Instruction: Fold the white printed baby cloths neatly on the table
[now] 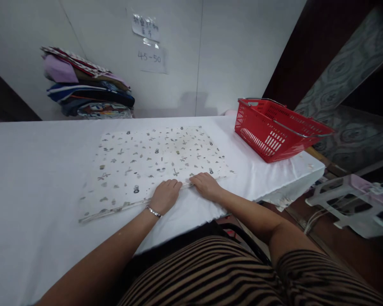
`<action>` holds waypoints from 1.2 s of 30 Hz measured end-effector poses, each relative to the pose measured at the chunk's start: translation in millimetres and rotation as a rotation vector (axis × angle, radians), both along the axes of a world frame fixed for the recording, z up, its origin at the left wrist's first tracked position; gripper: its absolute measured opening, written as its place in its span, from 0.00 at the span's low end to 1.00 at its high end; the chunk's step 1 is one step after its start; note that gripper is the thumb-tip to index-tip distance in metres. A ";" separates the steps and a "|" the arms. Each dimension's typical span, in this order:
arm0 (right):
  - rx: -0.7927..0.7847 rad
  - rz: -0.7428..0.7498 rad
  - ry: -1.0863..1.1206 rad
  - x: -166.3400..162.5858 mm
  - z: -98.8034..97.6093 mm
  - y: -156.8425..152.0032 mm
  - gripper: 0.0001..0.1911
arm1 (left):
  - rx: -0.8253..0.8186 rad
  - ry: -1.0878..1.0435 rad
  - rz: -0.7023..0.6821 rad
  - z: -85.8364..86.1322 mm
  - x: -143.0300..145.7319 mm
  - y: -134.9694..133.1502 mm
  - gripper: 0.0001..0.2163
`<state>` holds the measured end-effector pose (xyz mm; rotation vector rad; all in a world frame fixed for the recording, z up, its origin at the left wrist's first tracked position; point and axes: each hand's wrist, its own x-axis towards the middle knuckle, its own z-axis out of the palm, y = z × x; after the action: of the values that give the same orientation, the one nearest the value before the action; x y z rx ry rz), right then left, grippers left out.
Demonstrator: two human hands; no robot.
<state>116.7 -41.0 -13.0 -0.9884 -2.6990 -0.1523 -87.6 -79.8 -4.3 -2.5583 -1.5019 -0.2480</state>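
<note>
A white cloth (140, 159) printed with small grey-green motifs lies spread flat on the table, its near edge turned into a narrow fold or roll. My left hand (166, 196), with a silvery bracelet at the wrist, has its fingers curled over that near edge, around the middle. Close to its right, my right hand (207, 186) grips the same edge with bent fingers. A small gap shows between the hands. My thumbs and the underside of the fold are hidden.
The white-covered table (28, 178) stands against a pale wall with paper signs (151, 57). Folded textiles (92, 93) are piled at the back left. A red plastic basket (274, 131) with metal handles sits at the right end. Beyond the table's right side is a white plastic stool (354, 208).
</note>
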 end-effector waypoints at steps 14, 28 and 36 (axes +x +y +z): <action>0.107 -0.229 -0.045 68.0 -3.3 13.1 0.14 | -0.134 -0.001 0.006 11.6 0.0 5.0 0.10; 0.077 -0.282 -0.163 109.6 7.2 19.7 0.09 | 0.003 0.030 -0.092 0.1 4.1 8.9 0.11; 0.024 -0.276 -0.215 106.6 12.8 22.8 0.10 | -0.007 0.044 -0.080 -3.3 7.4 13.5 0.09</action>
<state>223.3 -18.2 -0.1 -1.4075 -2.7246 -0.3614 -80.2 -66.3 -7.6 -2.6150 -1.3899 -0.1957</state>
